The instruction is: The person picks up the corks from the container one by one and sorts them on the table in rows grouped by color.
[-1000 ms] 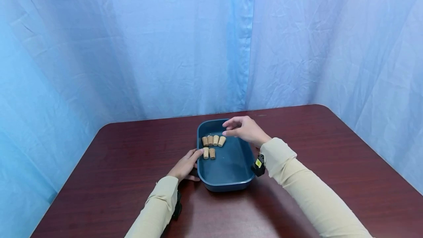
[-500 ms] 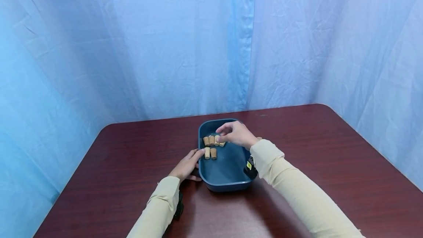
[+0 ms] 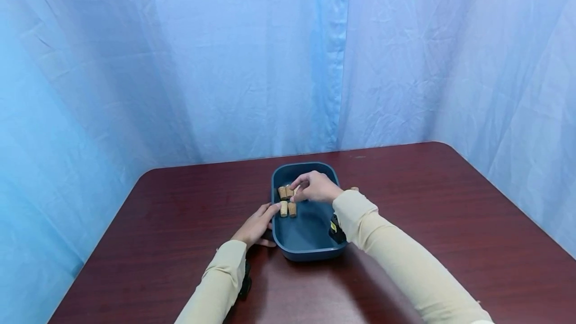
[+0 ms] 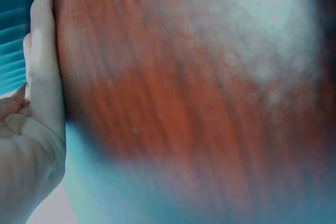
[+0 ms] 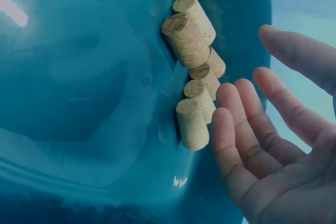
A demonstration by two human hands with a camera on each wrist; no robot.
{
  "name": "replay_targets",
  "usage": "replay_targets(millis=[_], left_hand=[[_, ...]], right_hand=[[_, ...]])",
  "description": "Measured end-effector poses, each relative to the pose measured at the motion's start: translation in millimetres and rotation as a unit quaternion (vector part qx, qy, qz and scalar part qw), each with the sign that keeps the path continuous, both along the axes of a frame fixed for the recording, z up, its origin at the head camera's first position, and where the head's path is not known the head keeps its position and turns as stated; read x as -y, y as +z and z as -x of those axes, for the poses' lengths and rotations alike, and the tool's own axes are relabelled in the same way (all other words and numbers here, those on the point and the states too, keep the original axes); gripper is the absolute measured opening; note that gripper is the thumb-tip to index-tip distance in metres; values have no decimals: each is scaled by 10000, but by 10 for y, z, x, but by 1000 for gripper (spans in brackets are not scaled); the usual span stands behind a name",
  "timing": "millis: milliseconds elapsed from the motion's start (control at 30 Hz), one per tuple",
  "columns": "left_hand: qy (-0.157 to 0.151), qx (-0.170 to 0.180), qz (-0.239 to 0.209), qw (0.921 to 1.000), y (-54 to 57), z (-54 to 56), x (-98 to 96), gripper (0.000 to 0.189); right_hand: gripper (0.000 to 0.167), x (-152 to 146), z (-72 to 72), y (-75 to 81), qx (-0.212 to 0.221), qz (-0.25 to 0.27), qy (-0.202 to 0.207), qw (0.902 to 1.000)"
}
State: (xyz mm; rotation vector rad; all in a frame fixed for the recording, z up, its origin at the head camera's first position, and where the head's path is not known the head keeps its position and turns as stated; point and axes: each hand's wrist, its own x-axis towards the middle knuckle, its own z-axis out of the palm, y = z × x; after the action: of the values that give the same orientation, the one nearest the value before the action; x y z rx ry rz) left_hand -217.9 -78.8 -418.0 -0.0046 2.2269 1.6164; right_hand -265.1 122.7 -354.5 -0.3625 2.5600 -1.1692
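Corks [image 5: 192,124] beside the right hand [image 3: 316,187] look light, firm, grippy: pinch their sides. Its fingers stand apart; the left hand [image 3: 253,227], fingers straight, touches the tray [image 3: 310,255].

Head view: bright; soft shadows on tabletop [image 3: 301,284], lower centre. Left wrist view: blurred, glare upper right. Right wrist view: highlight upper left.

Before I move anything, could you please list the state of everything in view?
Tray: upright on the table, open-topped.
Front two corks: inside the tray, side by side.
Back four corks: inside the tray, in a row.
Left hand: touching the tray's left side, thumb at the rim.
Right hand: over the tray, holding nothing.
Tan thing right of the tray: mostly hidden.
Curtain: hanging, creased.
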Motion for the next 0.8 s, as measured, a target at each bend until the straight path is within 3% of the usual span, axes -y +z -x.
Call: replay_targets(millis=[233, 567, 800], left_hand=[[-14, -25, 56, 10000, 14, -23, -5, 77], [-27, -21, 8, 10000, 9, -14, 7, 78], [-46, -48, 34, 10000, 23, -24, 4, 77]], right_hand=[[26, 16, 42, -93, 131, -285, 64, 9995], [26, 62, 26, -111, 450, -602, 29, 9972], [23, 85, 34, -178, 331, -827, 11, 9960]])
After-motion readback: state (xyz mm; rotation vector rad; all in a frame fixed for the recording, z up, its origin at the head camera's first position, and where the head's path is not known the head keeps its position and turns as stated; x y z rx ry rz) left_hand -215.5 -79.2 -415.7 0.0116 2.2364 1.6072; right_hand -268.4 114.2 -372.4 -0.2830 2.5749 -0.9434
